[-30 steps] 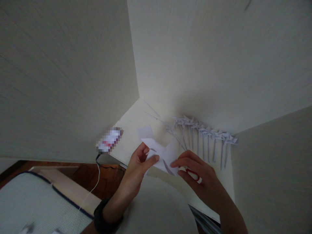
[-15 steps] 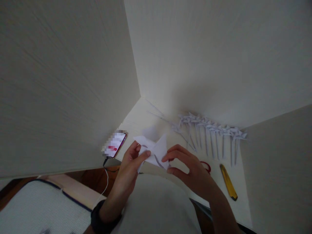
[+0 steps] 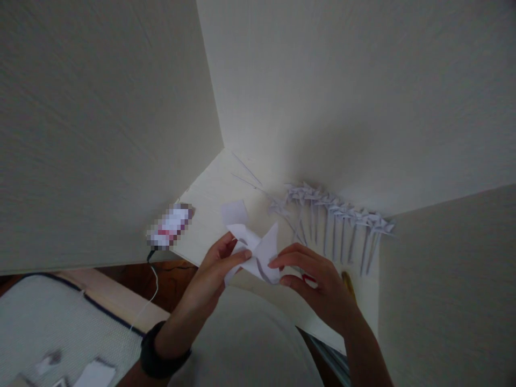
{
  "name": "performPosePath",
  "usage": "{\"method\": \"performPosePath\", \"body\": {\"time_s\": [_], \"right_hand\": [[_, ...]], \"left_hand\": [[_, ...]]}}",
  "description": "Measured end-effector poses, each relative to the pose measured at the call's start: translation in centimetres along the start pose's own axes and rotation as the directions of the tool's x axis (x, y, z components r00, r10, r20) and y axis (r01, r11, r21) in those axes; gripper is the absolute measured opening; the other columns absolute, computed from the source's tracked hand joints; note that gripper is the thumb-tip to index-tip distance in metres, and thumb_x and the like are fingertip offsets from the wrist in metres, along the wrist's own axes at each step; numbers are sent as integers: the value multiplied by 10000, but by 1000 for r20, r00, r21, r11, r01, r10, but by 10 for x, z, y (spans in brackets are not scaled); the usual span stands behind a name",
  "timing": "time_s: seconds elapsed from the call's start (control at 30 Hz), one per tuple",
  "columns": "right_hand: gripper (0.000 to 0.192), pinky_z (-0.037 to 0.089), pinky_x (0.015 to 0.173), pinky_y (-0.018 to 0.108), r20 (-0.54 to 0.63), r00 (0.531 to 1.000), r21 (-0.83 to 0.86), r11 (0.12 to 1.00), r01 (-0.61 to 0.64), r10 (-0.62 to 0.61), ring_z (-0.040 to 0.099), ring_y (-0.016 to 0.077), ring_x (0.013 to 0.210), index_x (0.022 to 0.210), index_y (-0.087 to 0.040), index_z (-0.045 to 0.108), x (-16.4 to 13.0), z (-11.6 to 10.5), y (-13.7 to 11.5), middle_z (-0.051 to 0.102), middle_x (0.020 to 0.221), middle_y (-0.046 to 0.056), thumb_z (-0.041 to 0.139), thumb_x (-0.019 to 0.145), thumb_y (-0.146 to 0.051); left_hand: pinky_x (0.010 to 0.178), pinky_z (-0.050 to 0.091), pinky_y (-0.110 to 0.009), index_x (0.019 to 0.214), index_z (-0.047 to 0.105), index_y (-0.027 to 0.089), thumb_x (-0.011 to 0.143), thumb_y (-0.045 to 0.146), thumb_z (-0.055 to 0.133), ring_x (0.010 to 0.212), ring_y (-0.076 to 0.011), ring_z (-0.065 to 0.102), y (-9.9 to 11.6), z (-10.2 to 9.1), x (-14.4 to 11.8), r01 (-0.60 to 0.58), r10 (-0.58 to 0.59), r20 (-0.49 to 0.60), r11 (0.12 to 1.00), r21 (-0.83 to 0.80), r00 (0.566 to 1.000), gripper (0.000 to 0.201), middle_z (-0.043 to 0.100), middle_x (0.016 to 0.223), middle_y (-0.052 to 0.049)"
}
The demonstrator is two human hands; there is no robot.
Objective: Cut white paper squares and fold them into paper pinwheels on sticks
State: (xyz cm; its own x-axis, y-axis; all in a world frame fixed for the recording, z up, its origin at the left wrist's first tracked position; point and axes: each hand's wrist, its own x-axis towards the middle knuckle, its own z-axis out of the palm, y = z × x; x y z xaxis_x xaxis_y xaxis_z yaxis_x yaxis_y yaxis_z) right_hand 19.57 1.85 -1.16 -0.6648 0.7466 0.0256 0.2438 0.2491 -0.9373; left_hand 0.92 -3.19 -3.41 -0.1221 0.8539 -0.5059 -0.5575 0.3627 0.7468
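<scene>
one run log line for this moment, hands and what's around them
left hand: pinching folded white paper | right hand: pinching same paper | on desk: paper pinwheels row, phone, paper square

Both forearms reach up from the bottom edge, hands meeting at centre. Left hand [image 3: 217, 269] pinches with thumb and forefinger, a dark band on its wrist; right hand [image 3: 318, 285] curls, fingertips pinched.

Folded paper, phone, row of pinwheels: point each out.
folded paper [image 3: 262, 252], head view, on its raised flap.
phone [image 3: 170, 228], head view, on its screen.
row of pinwheels [image 3: 334, 212], head view, on a middle pinwheel's head.
</scene>
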Motion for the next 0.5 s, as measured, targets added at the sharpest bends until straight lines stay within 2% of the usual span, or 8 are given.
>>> {"method": "performPosePath", "body": {"time_s": [0.1,0.23,0.37,0.5], "right_hand": [[169,480,806,268,72,997,-22,999,-28,30,627,157,896,951,-251,674,-6,-14,8,659,937,18,608,865,-122],[182,462,817,271,144,989,19,1000,19,-22,633,156,903,980,-233,670,-9,-21,16,679,939,17,601,865,-111],[219,459,815,257,131,990,8,999,45,-46,636,149,894,987,-208,679,-4,-7,15,680,939,21,657,815,-74],[222,457,783,214,42,995,-13,996,89,-89,630,121,845,929,-198,703,7,20,9,661,885,12,629,820,-20]], "left_hand": [[644,484,-196,970,672,186,692,129,741,697,-119,648,-11,11,-5,-37,37,-79,999,-4,996,292,731,868,-8],[670,497,-210,970,674,187,677,148,760,739,-140,666,-20,18,-14,-88,86,-192,996,-3,978,307,734,883,-8],[664,499,-200,961,683,183,666,157,767,707,-129,661,-16,10,-20,-155,158,-238,987,29,958,308,732,840,1],[638,491,-166,930,691,196,675,142,758,695,-102,649,-1,-13,-19,-182,188,-162,982,50,969,269,720,816,21]]}}
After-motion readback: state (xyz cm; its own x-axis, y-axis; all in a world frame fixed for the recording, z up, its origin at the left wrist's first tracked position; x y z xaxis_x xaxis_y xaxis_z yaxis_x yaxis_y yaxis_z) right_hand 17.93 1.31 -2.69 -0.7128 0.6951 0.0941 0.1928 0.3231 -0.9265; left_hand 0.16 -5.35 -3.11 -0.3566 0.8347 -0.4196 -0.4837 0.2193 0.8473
